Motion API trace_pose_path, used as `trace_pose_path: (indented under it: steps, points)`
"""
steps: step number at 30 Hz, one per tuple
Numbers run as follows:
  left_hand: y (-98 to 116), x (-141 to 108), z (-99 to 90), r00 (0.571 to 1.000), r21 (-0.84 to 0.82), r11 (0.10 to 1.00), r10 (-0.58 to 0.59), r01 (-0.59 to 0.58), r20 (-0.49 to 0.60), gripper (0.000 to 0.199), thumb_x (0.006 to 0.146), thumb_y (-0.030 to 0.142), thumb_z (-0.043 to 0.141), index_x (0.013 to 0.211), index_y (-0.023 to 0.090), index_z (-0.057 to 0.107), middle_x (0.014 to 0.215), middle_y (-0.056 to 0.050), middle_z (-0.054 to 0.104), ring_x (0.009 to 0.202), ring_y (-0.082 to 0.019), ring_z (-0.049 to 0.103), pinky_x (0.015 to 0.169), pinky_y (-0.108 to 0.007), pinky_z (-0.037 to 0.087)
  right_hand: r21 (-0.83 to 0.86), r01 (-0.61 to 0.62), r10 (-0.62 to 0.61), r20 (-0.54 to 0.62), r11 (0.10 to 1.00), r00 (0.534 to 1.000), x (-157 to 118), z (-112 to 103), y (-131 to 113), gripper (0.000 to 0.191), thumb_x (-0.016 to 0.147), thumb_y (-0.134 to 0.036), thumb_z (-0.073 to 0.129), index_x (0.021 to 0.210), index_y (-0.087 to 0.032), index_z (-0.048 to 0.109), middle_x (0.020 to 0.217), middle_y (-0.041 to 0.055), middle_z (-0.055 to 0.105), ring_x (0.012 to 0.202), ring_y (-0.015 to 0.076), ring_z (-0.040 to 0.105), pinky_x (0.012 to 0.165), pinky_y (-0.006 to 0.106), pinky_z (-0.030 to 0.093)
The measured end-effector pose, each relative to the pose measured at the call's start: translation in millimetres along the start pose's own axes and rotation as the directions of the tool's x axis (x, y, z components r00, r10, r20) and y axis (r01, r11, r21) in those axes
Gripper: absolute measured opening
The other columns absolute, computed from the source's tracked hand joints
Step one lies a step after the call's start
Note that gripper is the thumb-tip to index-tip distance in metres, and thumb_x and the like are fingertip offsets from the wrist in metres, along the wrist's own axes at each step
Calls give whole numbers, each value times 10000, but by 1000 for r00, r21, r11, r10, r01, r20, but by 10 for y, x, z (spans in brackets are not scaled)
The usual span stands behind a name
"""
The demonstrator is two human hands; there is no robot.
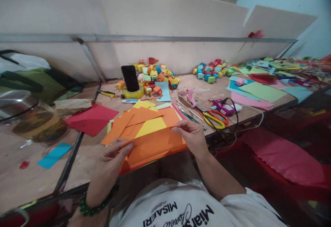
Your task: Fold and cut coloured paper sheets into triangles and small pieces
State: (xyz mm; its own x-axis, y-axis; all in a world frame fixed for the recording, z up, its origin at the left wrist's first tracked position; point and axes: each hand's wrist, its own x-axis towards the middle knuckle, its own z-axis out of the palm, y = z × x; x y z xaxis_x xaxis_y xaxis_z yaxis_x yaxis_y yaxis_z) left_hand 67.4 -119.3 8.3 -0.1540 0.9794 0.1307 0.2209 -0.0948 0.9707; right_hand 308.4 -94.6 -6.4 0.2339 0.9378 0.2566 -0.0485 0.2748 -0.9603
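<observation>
An orange sheet of paper (155,145) spans the space between my two hands at the table's front edge. My left hand (116,154) pinches its left edge between thumb and fingers. At its upper right corner, my right hand (191,134) grips it the same way. Beneath and behind lie more orange pieces (141,116) and a yellow sheet (152,126), loosely stacked. Red and green edges show under the front of the stack. A red sheet (94,118) rests left of the pile.
A phone (130,78) stands in a yellow tape roll (133,92). Behind it are small folded paper cubes (155,75). Scissors (213,118), a pink glue gun (190,96) and a purple device (223,107) lie right. A glass jar (33,120) is left.
</observation>
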Motion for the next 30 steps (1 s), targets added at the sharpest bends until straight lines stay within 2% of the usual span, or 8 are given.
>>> trace_pose_path:
  steps: [3, 5, 12, 20, 23, 26, 30]
  points:
    - [-11, 8, 36, 995, -97, 991, -96, 92, -37, 326, 585, 454, 810, 653, 161, 684, 650, -15, 641, 622, -144, 556, 563, -235, 464, -41, 30, -31, -28, 999, 999, -6, -46, 73, 188, 632, -322, 822, 688, -191, 699, 633, -12, 668, 572, 116, 583, 572, 243, 490]
    - [-2, 14, 45, 992, -169, 980, -117, 108, -47, 343, 546, 444, 830, 638, 158, 664, 607, 1, 622, 591, -130, 545, 562, -230, 465, -67, 35, -38, -40, 997, 998, -6, -48, 80, 181, 642, -322, 812, 678, -190, 694, 618, -13, 656, 556, 118, 573, 550, 246, 487]
    - [86, 8, 23, 998, -157, 986, -56, 51, -29, 278, 593, 412, 786, 587, 159, 671, 591, -8, 627, 596, -132, 551, 573, -233, 467, -44, 51, -54, -75, 998, 996, 9, 25, 33, 190, 596, -317, 826, 644, -193, 690, 586, -8, 650, 524, 119, 569, 501, 239, 482]
    - [190, -12, 35, 998, -193, 981, -36, 27, -43, 243, 568, 362, 758, 534, 169, 615, 536, 11, 570, 549, -118, 506, 532, -229, 441, -45, 62, -64, -45, 997, 997, 0, 54, 7, 192, 594, -335, 818, 620, -203, 680, 570, -13, 629, 497, 112, 536, 482, 244, 457]
    - [252, 4, 3, 1000, -148, 989, -12, 10, -11, 230, 587, 350, 729, 514, 172, 601, 517, 12, 555, 534, -117, 491, 517, -226, 420, -101, 79, -79, 7, 992, 997, 32, 75, -66, 215, 626, -371, 794, 611, -201, 664, 581, -7, 618, 511, 119, 524, 494, 259, 442]
    - [308, 134, -64, 998, -40, 999, 22, -20, 51, 233, 613, 357, 703, 510, 179, 592, 496, 16, 540, 517, -119, 479, 493, -226, 390, -144, 71, -61, 74, 987, 995, 133, 101, -136, 275, 642, -433, 775, 618, -195, 638, 584, -10, 595, 535, 123, 514, 520, 269, 429]
    - [220, 504, -138, 968, 173, 980, 55, -99, 245, 234, 650, 379, 685, 559, 176, 614, 502, 22, 546, 501, -112, 460, 481, -226, 338, -192, 15, 12, 140, 981, 990, 352, 129, -122, 338, 589, -437, 789, 737, -195, 605, 545, -53, 537, 506, 105, 465, 509, 251, 378]
